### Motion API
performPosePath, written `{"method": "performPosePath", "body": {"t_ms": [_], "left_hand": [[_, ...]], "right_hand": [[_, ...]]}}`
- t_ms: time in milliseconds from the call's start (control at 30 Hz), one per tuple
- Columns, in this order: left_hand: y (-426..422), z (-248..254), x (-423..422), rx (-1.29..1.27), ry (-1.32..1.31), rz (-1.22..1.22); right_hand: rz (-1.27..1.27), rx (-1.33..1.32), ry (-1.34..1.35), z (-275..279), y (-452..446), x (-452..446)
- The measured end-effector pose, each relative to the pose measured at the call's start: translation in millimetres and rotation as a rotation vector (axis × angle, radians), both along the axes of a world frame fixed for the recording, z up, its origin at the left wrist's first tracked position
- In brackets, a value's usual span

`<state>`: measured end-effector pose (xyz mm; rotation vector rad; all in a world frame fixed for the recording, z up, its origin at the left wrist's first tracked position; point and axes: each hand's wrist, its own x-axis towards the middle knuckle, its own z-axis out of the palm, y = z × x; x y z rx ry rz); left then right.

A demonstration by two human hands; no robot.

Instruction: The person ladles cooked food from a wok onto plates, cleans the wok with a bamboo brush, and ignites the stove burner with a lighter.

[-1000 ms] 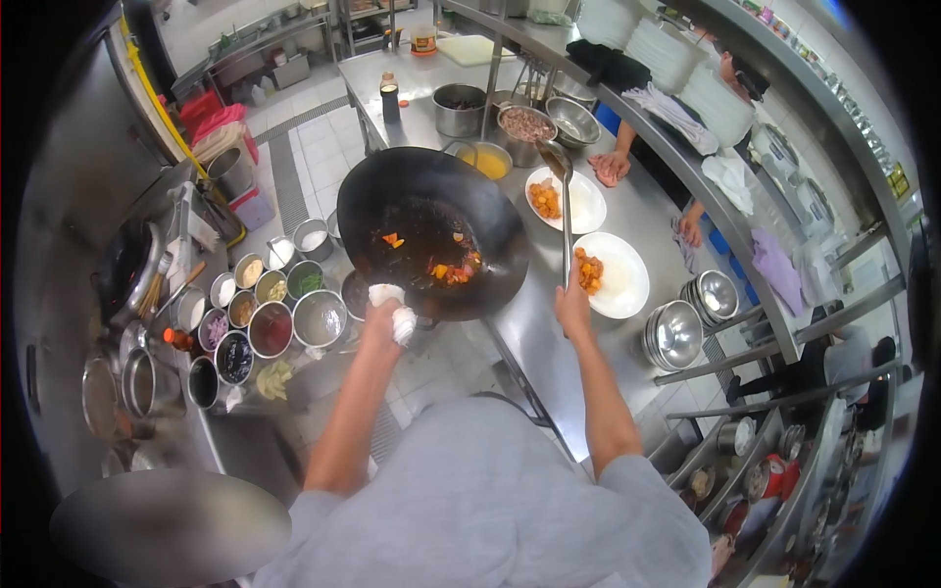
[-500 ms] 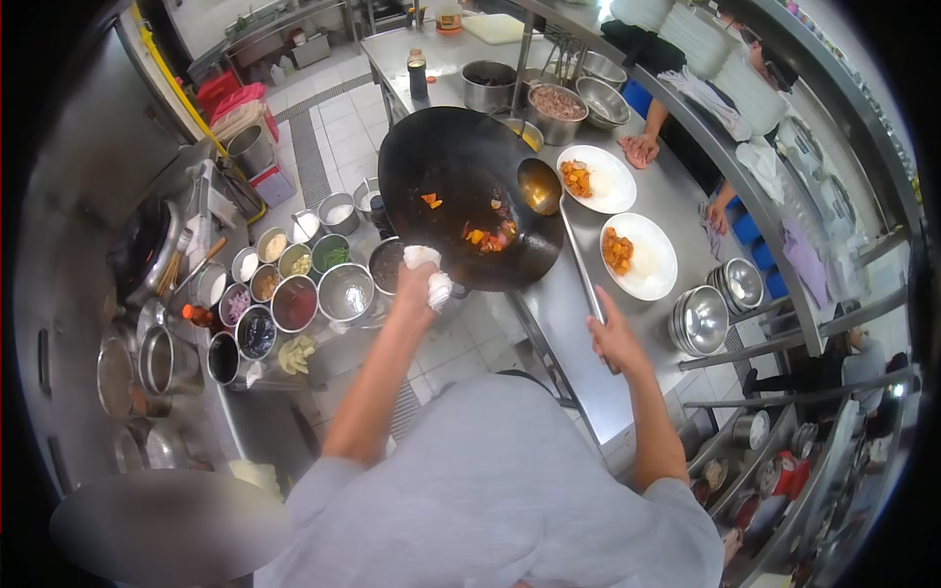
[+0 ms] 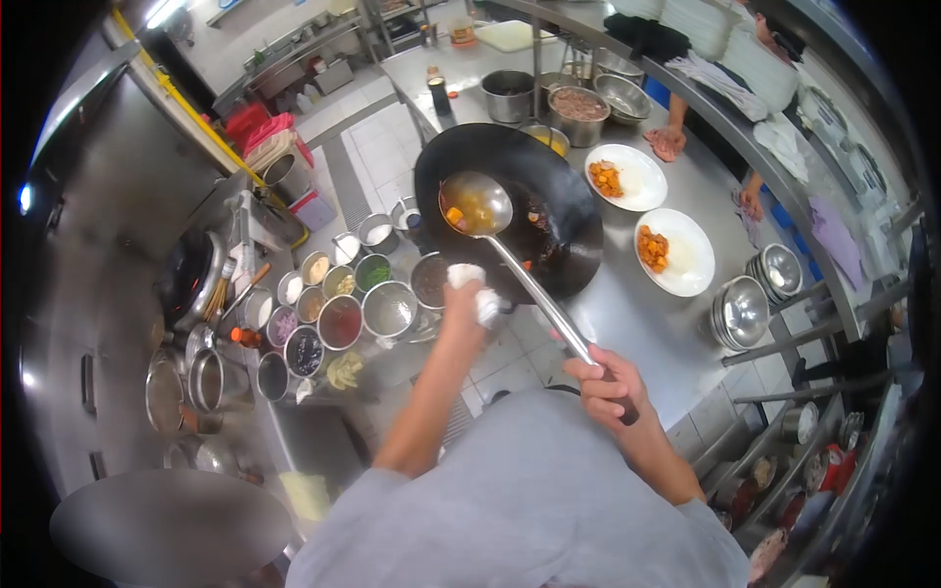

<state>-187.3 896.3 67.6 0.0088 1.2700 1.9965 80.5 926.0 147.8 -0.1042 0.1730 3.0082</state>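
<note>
Wrapped in a white cloth (image 3: 487,306), the near edge of a black wok (image 3: 573,211) is held by my left hand (image 3: 465,306). My right hand (image 3: 616,389) grips the handle of a metal ladle (image 3: 539,294). The ladle's bowl lies inside the wok with orange and yellow pieces in it, and a few more bits show on the wok's dark surface. To the wok's right, two white plates (image 3: 698,257) (image 3: 647,186) stand on the steel counter, each with orange food on its left side and something white on its right.
Several metal pots of ingredients (image 3: 340,321) stand on the left. Stacked steel bowls (image 3: 742,312) sit at the counter's right edge. Behind the wok are a pot of minced food (image 3: 578,108) and a dark bottle (image 3: 438,95). Another person's hand (image 3: 669,140) holds a pinkish cloth beyond the plates.
The ladle has swung from beside the plates over the wok's rim and down into the wok, and its bowl now holds food. My right hand has moved lower and nearer my body.
</note>
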Motion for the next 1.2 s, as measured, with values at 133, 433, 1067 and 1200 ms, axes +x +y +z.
{"method": "performPosePath", "body": {"t_ms": [133, 433, 1067, 1200], "left_hand": [[-25.6, -23.3, -12.6, 0.045, -0.127, -0.154], [-31.7, -15.1, 1.7, -0.029, -0.058, -0.139], [-16.1, -6.3, 20.0, -0.012, 0.036, -0.201], [-16.8, 8.5, 33.8, 0.013, 0.02, -0.184]], "right_hand": [[-0.177, 0.306, -0.183, 0.9, 8.3, 45.1], [-0.402, 1.568, -1.39, -76.9, 29.4, 107.1], [-0.551, 0.876, -0.902, -60.7, 36.5, 102.9], [-0.276, 1.185, -1.106, -63.8, 30.8, 61.8]]}}
